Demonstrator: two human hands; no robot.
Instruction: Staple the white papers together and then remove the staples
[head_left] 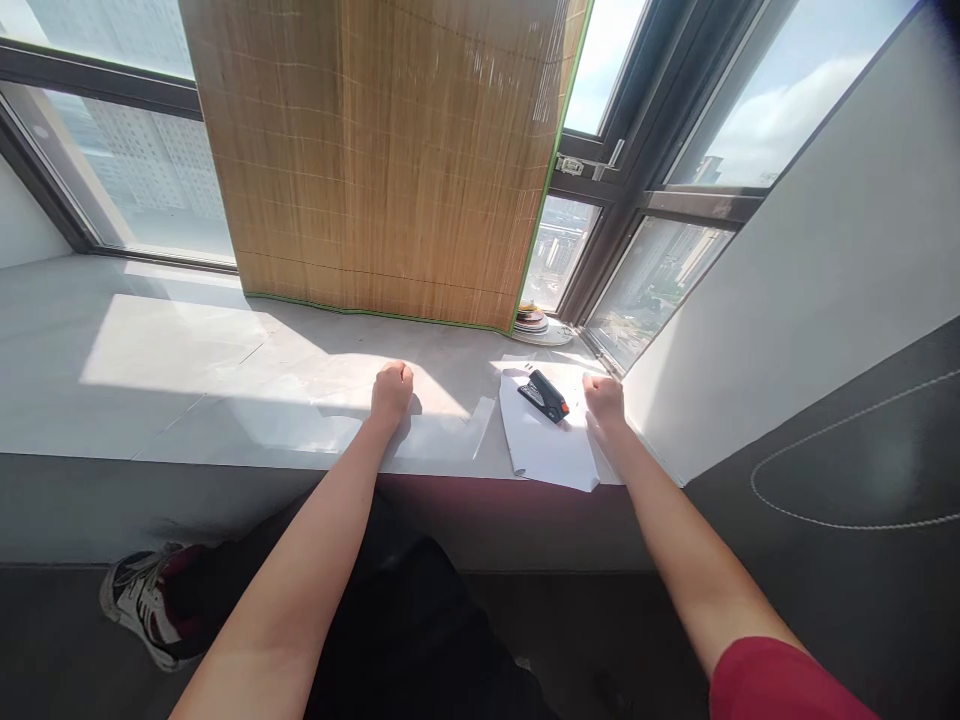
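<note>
My left hand is closed in a fist and rests on the pale window sill. Nothing shows between its fingers. On the right, my right hand is also a fist, at the right edge of several white paper sheets; no object shows in it. A black stapler with an orange-red end lies on the paper, just left of my right hand. The lower edge of the sheets reaches slightly past the sill's front edge.
A bamboo blind with green edging hangs before the window. Behind its lower right corner sits a small stack of round, plate-like things. A grey wall rises on the right, with a white beaded cord hanging beside it.
</note>
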